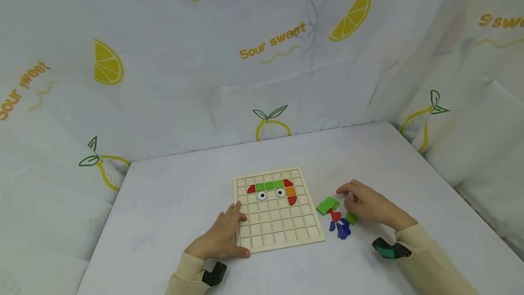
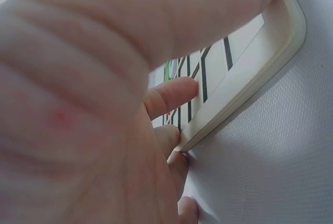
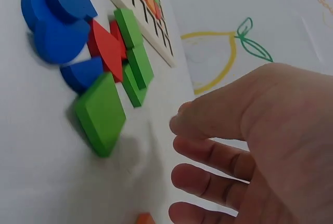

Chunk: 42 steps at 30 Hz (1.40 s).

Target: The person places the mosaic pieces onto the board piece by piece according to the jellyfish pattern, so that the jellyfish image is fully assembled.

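Note:
A square wooden grid board (image 1: 274,226) lies on the table, partly filled with red, green and orange tiles and two round eye pieces (image 1: 262,196). My left hand (image 1: 223,236) rests with spread fingers along its left edge, the thumb (image 2: 218,5) at the near corner. Over the loose pieces' right side hovers my right hand (image 1: 368,201), fingers loosely bent and nothing visible between them. Nearest to it is a green tile (image 3: 101,115). Beside that lie red pieces (image 3: 104,50), blue curved pieces (image 3: 62,39) and more green tiles (image 3: 138,63).
An orange piece (image 3: 146,219) shows at the bottom edge of the right wrist view, under the right hand. The white-covered table (image 1: 163,204) meets a lemon-printed cloth (image 1: 172,113) at the back and right.

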Each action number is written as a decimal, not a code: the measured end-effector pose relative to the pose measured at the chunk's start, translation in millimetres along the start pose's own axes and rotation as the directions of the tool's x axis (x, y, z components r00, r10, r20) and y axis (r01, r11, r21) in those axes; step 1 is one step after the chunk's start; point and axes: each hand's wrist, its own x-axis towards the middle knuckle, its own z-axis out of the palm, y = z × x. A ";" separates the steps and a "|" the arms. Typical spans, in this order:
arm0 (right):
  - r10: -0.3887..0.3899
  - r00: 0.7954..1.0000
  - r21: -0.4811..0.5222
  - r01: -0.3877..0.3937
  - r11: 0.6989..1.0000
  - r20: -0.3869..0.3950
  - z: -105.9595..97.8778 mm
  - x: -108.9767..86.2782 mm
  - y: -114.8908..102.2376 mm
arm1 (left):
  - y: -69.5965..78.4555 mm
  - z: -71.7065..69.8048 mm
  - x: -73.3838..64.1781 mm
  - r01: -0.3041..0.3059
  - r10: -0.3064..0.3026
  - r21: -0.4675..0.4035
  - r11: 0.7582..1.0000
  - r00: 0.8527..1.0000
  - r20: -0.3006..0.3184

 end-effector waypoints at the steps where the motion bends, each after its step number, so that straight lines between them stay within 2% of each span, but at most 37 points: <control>1: 0.006 1.000 -0.002 -0.006 1.000 -0.016 -3.0 -2.5 2.8 | 0.0 0.0 0.3 -0.001 0.001 -0.001 1.000 1.000 -0.002; 6: 0.059 0.997 0.010 -0.059 0.998 -0.057 -15.0 -14.8 18.4 | 1.2 -0.2 0.3 -0.006 0.006 0.003 1.000 1.000 -0.002; 12: 0.118 0.989 -0.031 -0.121 0.992 -0.085 -20.2 -24.3 31.3 | 1.2 0.3 0.1 0.001 -0.001 -0.004 1.000 1.000 0.000; 16: 0.168 0.985 -0.045 -0.169 0.985 -0.028 -23.5 -28.1 35.0 | 0.4 0.1 -0.5 0.007 -0.007 -0.001 1.000 1.000 0.000; 20: 0.226 0.973 -0.068 -0.223 0.973 0.045 -24.7 -28.9 36.6 | 0.5 -0.2 -1.5 -0.002 0.002 -0.009 1.000 1.000 -0.001; 25: 0.244 0.967 -0.090 -0.237 0.967 0.079 -23.9 -25.7 35.3 | 0.8 -0.9 -1.9 -0.017 0.017 -0.005 1.000 1.000 -0.006; 31: 0.204 0.978 -0.113 -0.198 0.974 0.046 -20.5 -20.2 28.8 | 0.9 -1.1 -1.2 -0.024 0.024 0.000 1.000 1.000 -0.005; 36: 0.103 0.994 -0.103 -0.107 0.989 -0.039 -16.7 -11.6 18.4 | 0.8 -1.4 -1.4 -0.019 0.019 -0.003 1.000 1.000 0.000; 42: -0.005 0.995 -0.096 -0.005 0.995 -0.102 -17.3 5.3 -0.7 | 0.1 -0.7 -1.1 -0.016 0.016 0.003 1.000 1.000 0.002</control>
